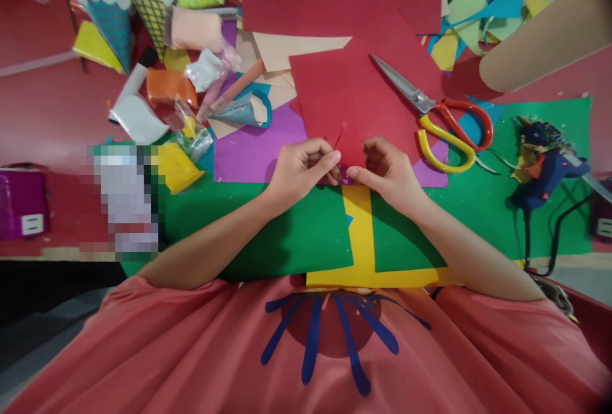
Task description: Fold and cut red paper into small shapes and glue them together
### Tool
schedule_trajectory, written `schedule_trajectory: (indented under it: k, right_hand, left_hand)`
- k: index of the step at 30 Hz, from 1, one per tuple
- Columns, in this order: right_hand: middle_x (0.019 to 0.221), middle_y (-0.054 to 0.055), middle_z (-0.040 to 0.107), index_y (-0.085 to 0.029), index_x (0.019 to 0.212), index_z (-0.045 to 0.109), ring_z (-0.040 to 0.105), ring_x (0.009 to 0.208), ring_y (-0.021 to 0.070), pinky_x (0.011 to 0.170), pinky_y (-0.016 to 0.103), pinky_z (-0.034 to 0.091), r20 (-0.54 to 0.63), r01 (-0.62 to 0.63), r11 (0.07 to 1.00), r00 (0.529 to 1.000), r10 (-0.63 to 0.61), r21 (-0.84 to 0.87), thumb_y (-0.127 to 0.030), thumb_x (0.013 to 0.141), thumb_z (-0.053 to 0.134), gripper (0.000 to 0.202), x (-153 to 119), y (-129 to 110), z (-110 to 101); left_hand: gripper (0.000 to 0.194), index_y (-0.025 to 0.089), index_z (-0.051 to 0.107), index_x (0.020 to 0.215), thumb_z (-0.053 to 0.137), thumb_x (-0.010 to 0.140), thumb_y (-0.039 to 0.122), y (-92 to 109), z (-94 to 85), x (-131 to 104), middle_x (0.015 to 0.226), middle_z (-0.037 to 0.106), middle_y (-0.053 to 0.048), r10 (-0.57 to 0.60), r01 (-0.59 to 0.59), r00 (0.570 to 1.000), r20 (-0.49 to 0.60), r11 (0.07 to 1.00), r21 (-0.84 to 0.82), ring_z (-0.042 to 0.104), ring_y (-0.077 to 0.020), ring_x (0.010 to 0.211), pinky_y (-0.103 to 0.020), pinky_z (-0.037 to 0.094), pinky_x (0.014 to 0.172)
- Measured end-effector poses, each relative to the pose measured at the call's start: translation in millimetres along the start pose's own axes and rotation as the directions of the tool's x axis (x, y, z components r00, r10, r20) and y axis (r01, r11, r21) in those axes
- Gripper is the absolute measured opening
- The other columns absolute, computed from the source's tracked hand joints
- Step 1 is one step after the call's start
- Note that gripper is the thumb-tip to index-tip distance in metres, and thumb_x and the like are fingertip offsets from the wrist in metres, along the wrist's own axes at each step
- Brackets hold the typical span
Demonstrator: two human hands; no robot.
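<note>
My left hand (310,164) is closed in a pinch over the sheets of paper. From its fingertips a thin red strip (341,136) sticks up, with a slightly wider tip; whether it is paper cannot be told. My right hand (391,170) is close beside it, fingers curled and thumb apart from them, with nothing visible between. Its thumb points at the left fingertips. Beneath both hands lie a red sheet (329,92) and a purple sheet (258,152). Scissors with one red and one yellow handle (421,103) rest on the red sheet, just beyond my right hand.
A blue glue gun (549,175) lies at right on green sheets (272,229), its cord running toward me. A cardboard tube (545,37) juts in at upper right. Clay packets (171,87), paper cones (148,9) and a small cone with a blue ring (241,110) crowd the left.
</note>
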State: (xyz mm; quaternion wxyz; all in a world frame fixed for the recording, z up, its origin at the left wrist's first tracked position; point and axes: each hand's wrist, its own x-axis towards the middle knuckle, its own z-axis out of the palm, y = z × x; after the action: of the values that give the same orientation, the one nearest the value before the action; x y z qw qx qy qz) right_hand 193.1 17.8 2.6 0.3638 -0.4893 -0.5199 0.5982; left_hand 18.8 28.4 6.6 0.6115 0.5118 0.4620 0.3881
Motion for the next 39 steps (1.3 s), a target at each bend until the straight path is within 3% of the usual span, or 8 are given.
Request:
schedule_trajectory:
  k: [3,6,9,14,23,32,39]
  right_hand:
    - [0.068,-0.005,0.051,-0.020,0.088,0.049,0.046,0.056,0.0062,0.050,0.022,0.038,0.018,-0.044,0.999,0.999,0.044,-0.002,-0.059,0.068,0.073,0.051,-0.9,-3.2,-1.1]
    - [0.056,-0.006,0.045,-0.019,0.068,0.046,0.044,0.050,0.0062,0.046,0.022,0.034,0.064,-0.051,0.996,0.996,0.055,-0.067,-0.061,0.076,0.065,0.047,-2.2,-6.2,-2.1]
    - [0.052,-0.006,0.044,-0.020,0.061,0.042,0.046,0.049,0.0067,0.046,0.022,0.033,0.109,-0.023,0.997,0.994,0.031,-0.070,-0.062,0.076,0.064,0.050,-2.6,-7.3,-2.4]
    - [0.053,-0.005,0.050,-0.019,0.062,0.045,0.050,0.049,0.0069,0.047,0.021,0.037,0.143,-0.019,0.999,0.989,0.023,-0.034,-0.062,0.078,0.062,0.049,-2.7,-7.1,-2.5]
    - [0.053,-0.005,0.051,-0.018,0.063,0.048,0.050,0.048,0.0060,0.049,0.021,0.038,0.137,0.019,0.999,0.991,-0.012,-0.050,-0.057,0.084,0.058,0.045,-4.1,-6.9,-2.6]
    - [0.053,-0.005,0.047,-0.018,0.060,0.044,0.042,0.050,0.0058,0.049,0.022,0.031,0.188,0.071,0.983,0.981,-0.038,-0.171,-0.043,0.088,0.057,0.040,-4.2,-3.5,-6.8]
    - [0.060,-0.005,0.047,-0.018,0.071,0.049,0.041,0.052,0.0052,0.047,0.021,0.030,0.145,0.042,0.998,0.989,-0.036,-0.040,-0.036,0.083,0.062,0.025,-2.9,-3.8,-4.0]
  left_hand:
    - [0.038,0.015,0.057,0.067,0.068,0.078,0.050,-1.1,-0.8,-1.1,0.057,0.069,0.000,0.008,-0.008,1.000,0.009,1.000,0.011,0.068,-0.0100,0.051,-0.015,0.054,0.047]
    - [0.040,0.015,0.056,0.066,0.065,0.079,0.053,-1.2,-1.5,-0.7,0.059,0.070,-0.001,-0.010,0.009,0.999,0.031,1.000,0.028,0.068,-0.0105,0.053,-0.016,0.054,0.049]
    - [0.043,0.016,0.054,0.066,0.067,0.076,0.056,-1.2,-2.2,1.2,0.058,0.069,0.000,-0.039,0.035,0.995,0.088,0.998,0.055,0.068,-0.0107,0.052,-0.018,0.055,0.049]
    - [0.049,0.014,0.059,0.074,0.065,0.075,0.062,-1.3,-2.5,2.9,0.059,0.068,-0.003,-0.105,0.095,0.980,0.169,0.993,0.066,0.066,-0.0114,0.049,-0.020,0.054,0.047]
    - [0.053,0.015,0.052,0.064,0.065,0.072,0.066,-1.4,-0.2,1.1,0.058,0.069,-0.003,-0.175,0.176,0.979,0.107,0.984,0.007,0.065,-0.0104,0.046,-0.019,0.052,0.045]
    - [0.046,0.015,0.057,0.074,0.068,0.074,0.060,1.1,-1.7,2.6,0.060,0.071,-0.001,-0.122,0.117,0.985,0.122,0.992,0.044,0.068,-0.0107,0.051,-0.016,0.052,0.046]
    - [0.045,0.017,0.046,0.060,0.071,0.073,0.052,1.2,-0.4,0.0,0.049,0.063,0.001,-0.122,0.096,0.977,0.173,0.984,0.150,0.066,-0.0102,0.048,-0.014,0.044,0.039]
